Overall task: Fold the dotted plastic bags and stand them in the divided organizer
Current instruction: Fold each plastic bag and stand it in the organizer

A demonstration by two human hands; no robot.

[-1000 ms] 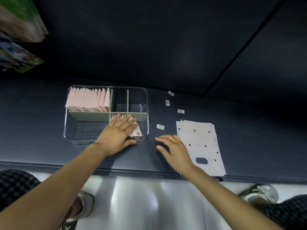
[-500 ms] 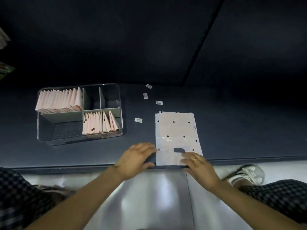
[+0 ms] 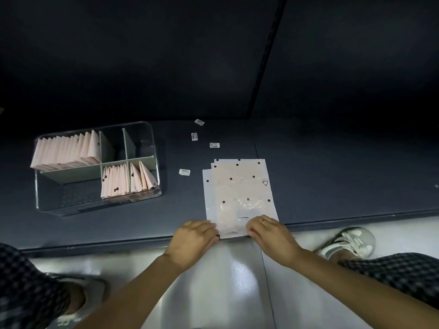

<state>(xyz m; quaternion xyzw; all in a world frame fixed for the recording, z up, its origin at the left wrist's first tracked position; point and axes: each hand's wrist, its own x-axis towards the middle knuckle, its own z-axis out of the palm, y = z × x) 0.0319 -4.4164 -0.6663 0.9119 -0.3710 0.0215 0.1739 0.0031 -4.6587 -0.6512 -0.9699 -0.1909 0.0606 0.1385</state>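
Both hands' fingers (image 3: 211,227) pinch the dotted bag's (image 3: 237,186) near edge between them.

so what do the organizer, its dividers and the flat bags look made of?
Organizer: clear hard plastic, probably acrylic; the table shows through its glossy walls.
Dividers: opaque pale grey-green sheet, matte, likely plastic.
Flat dotted bags: thin pale pink film with black dots, translucent; the glossy crinkled glare near both hands suggests soft plastic.
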